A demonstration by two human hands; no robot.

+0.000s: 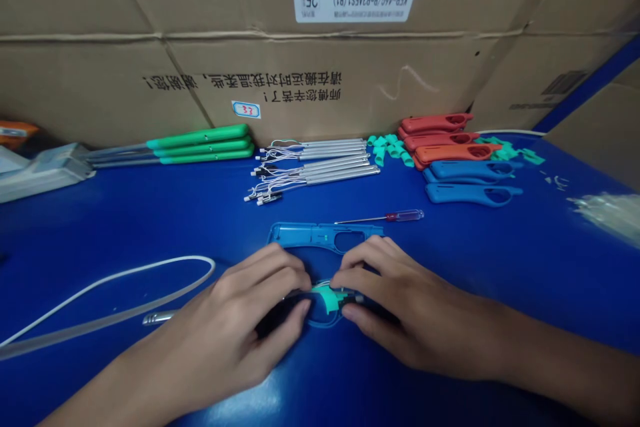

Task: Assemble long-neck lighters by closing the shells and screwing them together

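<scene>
My left hand is closed, fingertips pinching the inner end of a silvery metal rod over a blue plastic handle shell. The other end of the metal rod pokes out left of that hand. A teal sleeve lies between my fingertips, across the shell's oval opening, with thin wires beside it. My right hand pinches a small black part at the sleeve's right side. Much of the shell and rod is hidden under my hands. Just beyond lies another blue handle half, its inside facing up.
A screwdriver lies behind. Farther back are wired metal rods, teal sleeves, red handle shells, blue handle shells and green-handled tools. A white cable loops at left. A cardboard wall bounds the back.
</scene>
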